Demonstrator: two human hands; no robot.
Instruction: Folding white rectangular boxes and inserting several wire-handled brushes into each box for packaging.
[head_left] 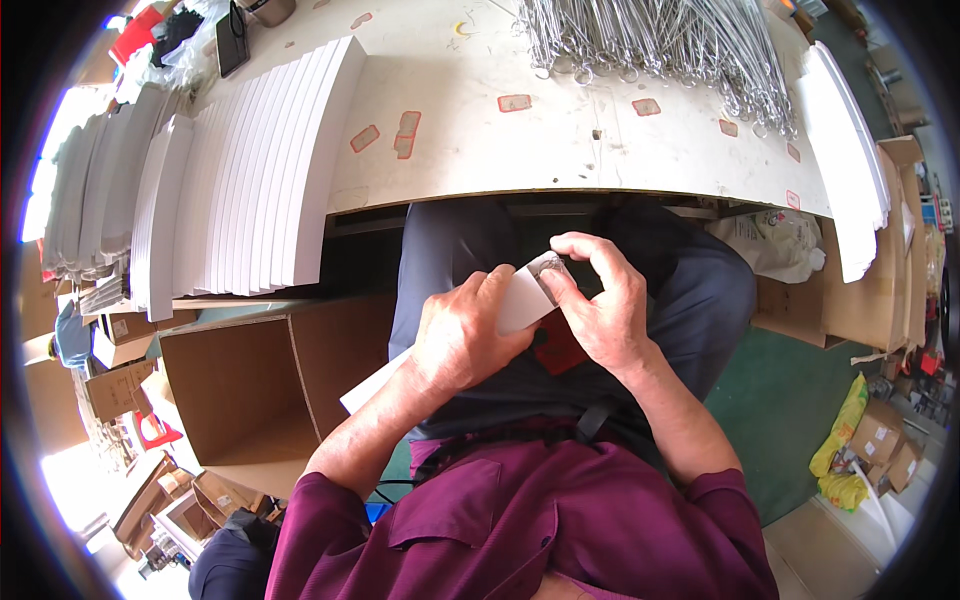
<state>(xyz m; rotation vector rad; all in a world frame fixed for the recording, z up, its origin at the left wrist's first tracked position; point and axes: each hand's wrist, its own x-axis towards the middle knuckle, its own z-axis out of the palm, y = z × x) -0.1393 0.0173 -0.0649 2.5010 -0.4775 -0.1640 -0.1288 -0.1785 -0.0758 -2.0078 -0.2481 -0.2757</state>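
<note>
A long, narrow white box (521, 301) lies slantwise over my lap, its far end raised toward the table edge. My left hand (458, 335) is wrapped around it below that end, fingers over the top. At the end, which looks open, my right hand (612, 312) has its thumb at the opening and its index finger curled over the far corner. Something grey and metallic shows inside the opening, too small to make out fully. The box's lower end (372, 388) sticks out beneath my left forearm.
Long metal wire rods with looped ends (660, 50) lie heaped on the white table (450, 150). White boxes (260, 180) stand in a row at left; more white boxes (845, 165) overhang the right edge. A large open cardboard box (240, 390) stands at my left.
</note>
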